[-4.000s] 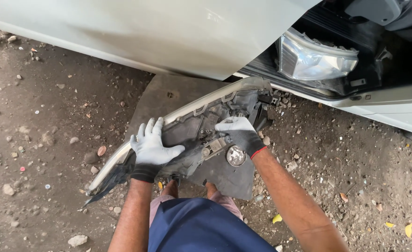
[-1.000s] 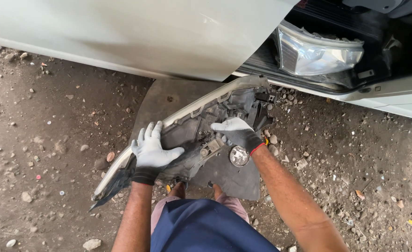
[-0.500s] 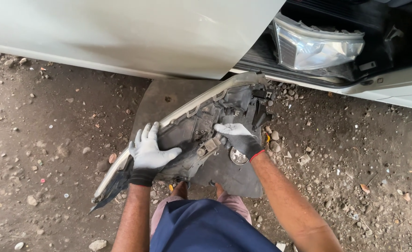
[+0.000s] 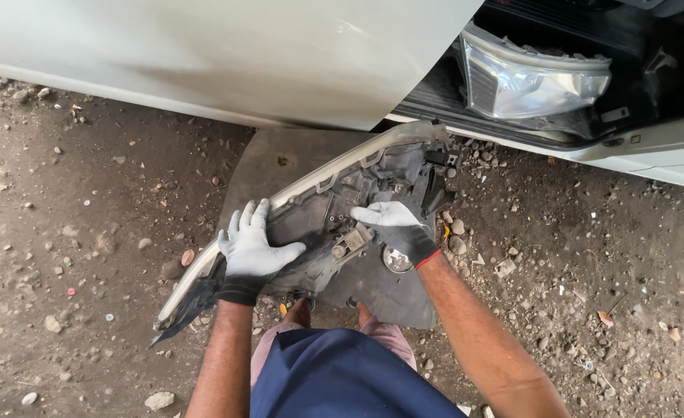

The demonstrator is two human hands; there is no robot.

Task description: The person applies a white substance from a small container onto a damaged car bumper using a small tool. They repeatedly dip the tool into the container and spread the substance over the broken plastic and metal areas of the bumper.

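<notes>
Headlight assembly (image 4: 334, 224) lying back side up, slanted from low beside the left hand (image 4: 249, 249) up to the car body beyond the right hand (image 4: 392, 224). Pale lens edge running along its far side, just past the left fingertips. Dark plastic housing under both palms; pointed tip of the unit sticking out below and outboard of the left wrist. Round socket (image 4: 396, 260) sitting just under the right wrist.

Resting on a grey mat (image 4: 392, 294), partly covered by the unit and by the person's knees. Upper end of the assembly tucked into shadow under the white car panel (image 4: 226, 54); connectors there hard to make out. Underside of the unit and its lens face not visible. Right fingertips hidden against the housing ribs.

Left hand: gloved, fingers spread wide and flat, thumb out to the right, pressing on the housing, not wrapped around anything. Right hand: gloved, fingers bent and drawn together over a small bracket (image 4: 351, 241) near the middle of the housing; whether pinching it or only touching, cannot tell.

Second headlight (image 4: 528, 77) mounted in the car, well beyond the right hand. Dirt ground (image 4: 63, 232) with stones to both sides.
</notes>
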